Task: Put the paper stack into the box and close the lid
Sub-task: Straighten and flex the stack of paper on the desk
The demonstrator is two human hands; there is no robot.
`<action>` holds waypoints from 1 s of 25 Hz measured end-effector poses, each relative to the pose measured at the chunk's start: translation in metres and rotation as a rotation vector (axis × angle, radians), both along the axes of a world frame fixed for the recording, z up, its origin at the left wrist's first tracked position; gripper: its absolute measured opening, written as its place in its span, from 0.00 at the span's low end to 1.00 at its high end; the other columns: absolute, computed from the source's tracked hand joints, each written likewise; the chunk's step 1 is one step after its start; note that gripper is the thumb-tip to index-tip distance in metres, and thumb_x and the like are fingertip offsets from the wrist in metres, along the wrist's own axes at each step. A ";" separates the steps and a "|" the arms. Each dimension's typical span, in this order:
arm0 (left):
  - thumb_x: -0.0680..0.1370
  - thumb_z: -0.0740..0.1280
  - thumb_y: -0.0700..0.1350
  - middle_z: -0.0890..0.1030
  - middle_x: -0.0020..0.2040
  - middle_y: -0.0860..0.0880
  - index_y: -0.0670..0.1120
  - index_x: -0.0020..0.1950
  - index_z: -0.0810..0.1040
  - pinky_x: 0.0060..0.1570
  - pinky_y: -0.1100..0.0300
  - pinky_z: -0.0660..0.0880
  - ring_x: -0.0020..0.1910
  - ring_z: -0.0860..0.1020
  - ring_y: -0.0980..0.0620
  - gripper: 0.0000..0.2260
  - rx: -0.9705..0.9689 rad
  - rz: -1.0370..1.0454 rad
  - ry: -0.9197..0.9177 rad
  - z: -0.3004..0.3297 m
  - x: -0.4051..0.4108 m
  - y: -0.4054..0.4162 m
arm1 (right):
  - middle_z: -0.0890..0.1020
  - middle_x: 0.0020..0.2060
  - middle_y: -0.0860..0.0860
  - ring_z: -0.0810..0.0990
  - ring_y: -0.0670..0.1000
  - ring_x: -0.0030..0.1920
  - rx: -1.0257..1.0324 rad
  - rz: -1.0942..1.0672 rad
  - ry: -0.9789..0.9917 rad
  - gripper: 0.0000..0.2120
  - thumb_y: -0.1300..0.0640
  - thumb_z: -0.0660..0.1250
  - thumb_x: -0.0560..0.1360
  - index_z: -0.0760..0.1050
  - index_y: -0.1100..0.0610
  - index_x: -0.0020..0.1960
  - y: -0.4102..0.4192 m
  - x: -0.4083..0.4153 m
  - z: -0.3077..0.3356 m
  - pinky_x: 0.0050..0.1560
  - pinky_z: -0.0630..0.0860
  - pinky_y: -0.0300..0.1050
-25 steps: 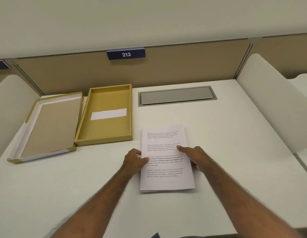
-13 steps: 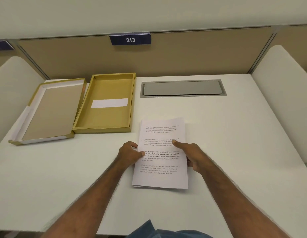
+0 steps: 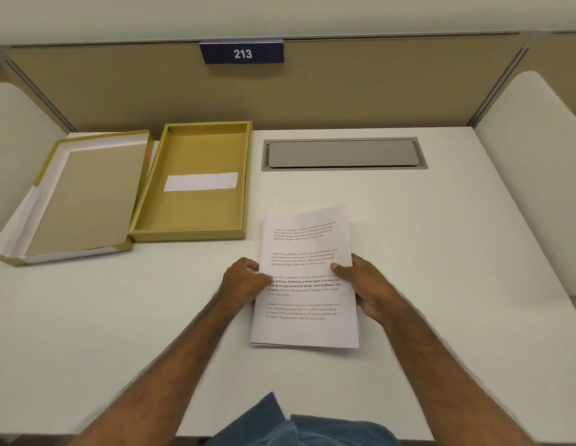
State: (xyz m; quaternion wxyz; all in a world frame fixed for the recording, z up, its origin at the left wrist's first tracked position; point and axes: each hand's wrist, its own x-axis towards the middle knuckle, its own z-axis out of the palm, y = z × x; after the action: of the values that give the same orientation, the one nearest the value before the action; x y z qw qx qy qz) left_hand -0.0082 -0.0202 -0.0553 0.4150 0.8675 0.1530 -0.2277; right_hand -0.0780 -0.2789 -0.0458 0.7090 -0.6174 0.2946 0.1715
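- White desk (image 3: 425, 252), study carrel with tan back panel (image 3: 344, 91) and white side dividers.
- Left hand (image 3: 244, 280): grasping the left edge of the paper stack (image 3: 307, 329), thumb lying on the top sheet, fingers curled at the edge.
- Right hand (image 3: 367, 288): grasping the right edge of the same stack, thumb on top, fingers hidden beneath or behind the edge.
- Paper stack: white printed sheets, four blocks of text, held at mid-desk between the two hands; far end appears slightly raised, near end close to the desk; sheets slightly fanned at the near left corner.
- Box (image 3: 196, 188): shallow, mustard-coloured, open, just left of and beyond the stack; one white strip (image 3: 201, 181) lying across its floor.
- Lid (image 3: 74, 201): inside facing up, leaning against the box's left wall, white lining at the rim.
- Grey cable flap (image 3: 343, 153): recessed in the desk, beyond the stack.
- Blue plaque (image 3: 242, 53): on the panel's top edge, reads 213.
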 end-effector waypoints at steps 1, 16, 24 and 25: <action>0.73 0.78 0.55 0.83 0.61 0.45 0.46 0.59 0.79 0.53 0.49 0.85 0.49 0.83 0.50 0.21 -0.055 0.044 -0.009 0.004 0.002 0.000 | 0.89 0.65 0.54 0.89 0.59 0.62 -0.051 0.010 -0.035 0.16 0.61 0.68 0.86 0.80 0.53 0.73 0.001 -0.003 0.003 0.68 0.82 0.65; 0.74 0.67 0.73 0.85 0.59 0.55 0.56 0.69 0.75 0.53 0.58 0.84 0.59 0.85 0.54 0.30 -0.685 -0.110 -0.549 0.102 0.003 -0.039 | 0.81 0.73 0.51 0.80 0.54 0.75 -0.222 -0.057 -0.628 0.29 0.42 0.74 0.81 0.70 0.43 0.79 -0.020 -0.033 0.040 0.72 0.79 0.49; 0.76 0.70 0.66 0.82 0.61 0.69 0.74 0.66 0.70 0.59 0.69 0.77 0.61 0.80 0.67 0.19 -0.602 -0.136 -0.561 0.081 -0.002 -0.032 | 0.77 0.75 0.45 0.75 0.51 0.78 -0.383 -0.062 -0.689 0.26 0.50 0.66 0.86 0.64 0.44 0.82 -0.007 -0.028 0.024 0.79 0.73 0.51; 0.77 0.70 0.64 0.82 0.61 0.67 0.73 0.66 0.71 0.59 0.66 0.78 0.62 0.81 0.65 0.19 -0.614 -0.124 -0.574 0.081 0.000 -0.031 | 0.78 0.74 0.42 0.75 0.50 0.77 -0.401 -0.073 -0.712 0.25 0.46 0.66 0.86 0.65 0.41 0.82 -0.005 -0.026 0.027 0.77 0.74 0.46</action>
State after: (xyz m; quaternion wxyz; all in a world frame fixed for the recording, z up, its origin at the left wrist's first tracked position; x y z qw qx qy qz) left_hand -0.0083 -0.0514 0.0262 0.6652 0.7395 -0.0962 -0.0363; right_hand -0.1045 -0.2835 -0.0185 0.6380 -0.7532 0.0800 -0.1388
